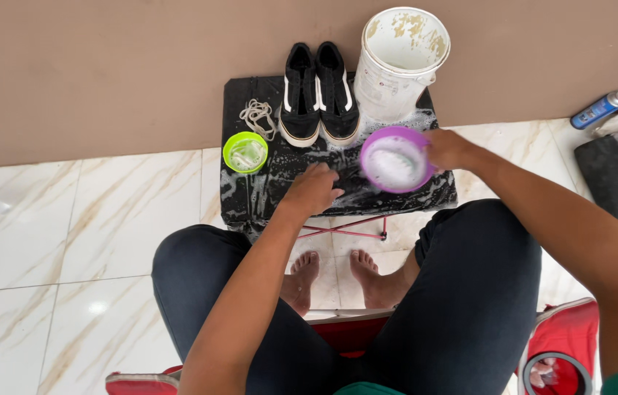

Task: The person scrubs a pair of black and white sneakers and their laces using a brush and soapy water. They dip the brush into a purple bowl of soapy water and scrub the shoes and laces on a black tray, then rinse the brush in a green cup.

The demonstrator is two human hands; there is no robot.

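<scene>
Right hand [446,148] has its fingers clamped on the rim of a purple bowl [394,159] above the wet black worktop [265,192], while left hand [312,189] presses there, fingers together.

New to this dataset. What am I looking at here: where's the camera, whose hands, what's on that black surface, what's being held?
There is no robot here. One camera sits on a person's head and looks down, so you see their own arms, lap and bare feet while they sit.

In front of them is a small low table covered in wet, soapy black material. On it stand a pair of black shoes with white stripes, a loose bundle of white laces, a small green bowl and a white bucket.

The right hand holds a purple bowl of white foamy liquid by its rim. The left hand rests curled on the wet table top; whether it grips anything is hidden.

A blue spray can lies on the floor at right.
</scene>
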